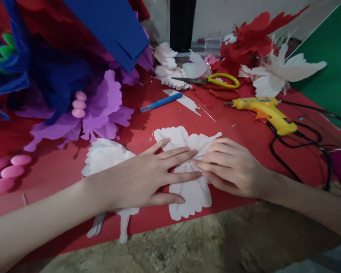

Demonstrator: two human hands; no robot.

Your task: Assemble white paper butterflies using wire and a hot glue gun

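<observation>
I see my left hand [147,178] pressed flat, fingers spread, on a white petal [187,167]. My right hand [230,167] lies on it too, fingers loosely curled, fingertips meeting the left's; glue gun [265,112] well apart.

- We find no legible text, label, brand or number.
- The yellow glue gun [265,112], far right, bears markings too small to read.

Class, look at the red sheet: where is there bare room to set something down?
Bare red sheet lies between the purple paper flower and the left hand, and between the blue pen and white petal cutout. It is crowded around the yellow glue gun and yellow-handled scissors.
</observation>
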